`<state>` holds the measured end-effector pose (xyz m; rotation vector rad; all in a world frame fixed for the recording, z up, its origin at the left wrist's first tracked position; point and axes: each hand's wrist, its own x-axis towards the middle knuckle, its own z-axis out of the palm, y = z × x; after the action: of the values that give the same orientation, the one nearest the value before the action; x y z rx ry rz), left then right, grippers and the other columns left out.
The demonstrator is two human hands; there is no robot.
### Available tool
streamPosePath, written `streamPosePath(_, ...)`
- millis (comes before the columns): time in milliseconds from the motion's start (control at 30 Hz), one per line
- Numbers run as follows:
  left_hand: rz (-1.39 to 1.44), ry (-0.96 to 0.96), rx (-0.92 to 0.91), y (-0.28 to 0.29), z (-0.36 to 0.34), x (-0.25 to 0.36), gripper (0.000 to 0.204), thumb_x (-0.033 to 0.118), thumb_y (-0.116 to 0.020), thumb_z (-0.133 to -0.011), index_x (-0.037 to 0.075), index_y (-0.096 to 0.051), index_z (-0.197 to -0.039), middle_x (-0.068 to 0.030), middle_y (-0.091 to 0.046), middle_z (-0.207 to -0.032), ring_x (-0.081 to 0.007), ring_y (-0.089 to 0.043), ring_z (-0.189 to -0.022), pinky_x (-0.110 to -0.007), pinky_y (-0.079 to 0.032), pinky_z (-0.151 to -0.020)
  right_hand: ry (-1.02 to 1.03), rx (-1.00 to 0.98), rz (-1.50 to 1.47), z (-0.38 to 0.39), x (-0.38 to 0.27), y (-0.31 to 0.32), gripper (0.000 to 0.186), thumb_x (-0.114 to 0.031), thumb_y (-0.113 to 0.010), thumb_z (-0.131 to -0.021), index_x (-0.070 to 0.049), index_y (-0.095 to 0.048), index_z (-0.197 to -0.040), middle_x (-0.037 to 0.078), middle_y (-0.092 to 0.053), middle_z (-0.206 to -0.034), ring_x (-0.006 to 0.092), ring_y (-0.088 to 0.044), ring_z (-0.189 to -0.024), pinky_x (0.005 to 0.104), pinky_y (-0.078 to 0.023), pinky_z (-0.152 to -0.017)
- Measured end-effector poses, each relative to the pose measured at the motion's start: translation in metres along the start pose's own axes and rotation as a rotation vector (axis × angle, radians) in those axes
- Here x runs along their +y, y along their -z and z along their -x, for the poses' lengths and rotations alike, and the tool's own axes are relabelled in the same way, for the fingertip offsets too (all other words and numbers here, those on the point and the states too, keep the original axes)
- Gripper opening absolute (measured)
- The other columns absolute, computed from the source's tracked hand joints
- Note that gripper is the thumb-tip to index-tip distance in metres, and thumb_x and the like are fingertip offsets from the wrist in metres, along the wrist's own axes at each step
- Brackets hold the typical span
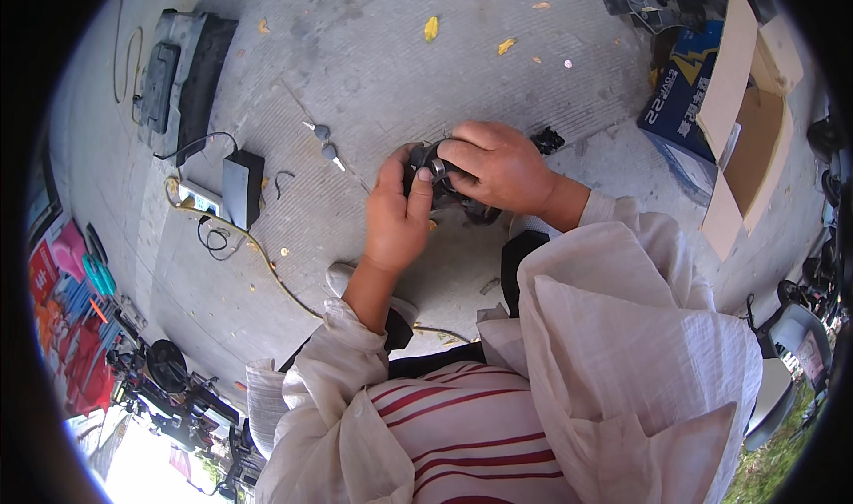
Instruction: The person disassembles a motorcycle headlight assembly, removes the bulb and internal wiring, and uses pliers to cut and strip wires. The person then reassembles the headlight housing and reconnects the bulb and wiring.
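Observation:
In front of me, my left hand [400, 209] and my right hand [500, 165] are both closed on a small black part with a silver metal ring [439, 167]. My left thumb lies against the ring, and my right fingers curl over its top side, so much of the part is hidden. More black material [475, 211] shows just under my hands. Two keys with dark heads [322, 133] lie on the concrete to the left of my hands. A small black tangled item [546, 138] lies just beyond my right hand.
At left are a black battery case [189, 91], a black charger [242, 189], a white power strip [200, 200] and cords. An open blue cardboard box [671, 122] stands at right. Scooters [169, 371] and colourful goods [67, 309] line both rims. Leaves dot the floor [373, 78].

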<state>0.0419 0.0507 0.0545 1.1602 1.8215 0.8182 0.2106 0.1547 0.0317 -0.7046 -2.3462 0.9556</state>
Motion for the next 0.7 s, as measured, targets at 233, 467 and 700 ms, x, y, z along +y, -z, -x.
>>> streamPosePath(233,0.133,0.027,-0.083,0.001,0.005,0.006,0.036,0.02,-0.057,-0.099,-0.004,-0.054,-0.126,-0.0225,-0.065,-0.11,-0.0345,-0.066,-0.097,-0.04,-0.051,-0.086,-0.043,0.008,-0.226,-0.002,-0.005,0.018,0.028,-0.005,-0.077,-0.068,-0.008,-0.067,-0.094,0.008,-0.063,-0.098,0.0274,-0.064,-0.079,0.0363,-0.054,-0.068)
streamPosePath(467,0.133,-0.039,0.061,0.0,0.004,0.006,0.036,0.015,-0.06,-0.096,-0.004,-0.052,-0.125,-0.021,-0.062,-0.111,-0.036,-0.06,-0.1,-0.041,-0.048,-0.091,0.277,0.041,0.107,0.0,-0.015,0.02,0.024,-0.012,-0.079,-0.068,-0.009,-0.065,-0.088,0.004,-0.062,-0.091,0.026,-0.065,-0.077,0.0359,-0.053,-0.066)
streamPosePath(700,-0.242,-0.48,0.061,0.026,-0.005,0.018,0.049,0.007,-0.077,-0.075,0.0,-0.057,-0.119,-0.0167,-0.062,-0.106,-0.0323,-0.059,-0.095,-0.04,-0.046,-0.089,-0.204,0.141,-0.271,-0.019,-0.017,0.048,0.015,-0.004,-0.07,-0.084,-0.007,-0.07,-0.098,0.006,-0.062,-0.083,0.0231,-0.062,-0.074,0.0329,-0.051,-0.066)
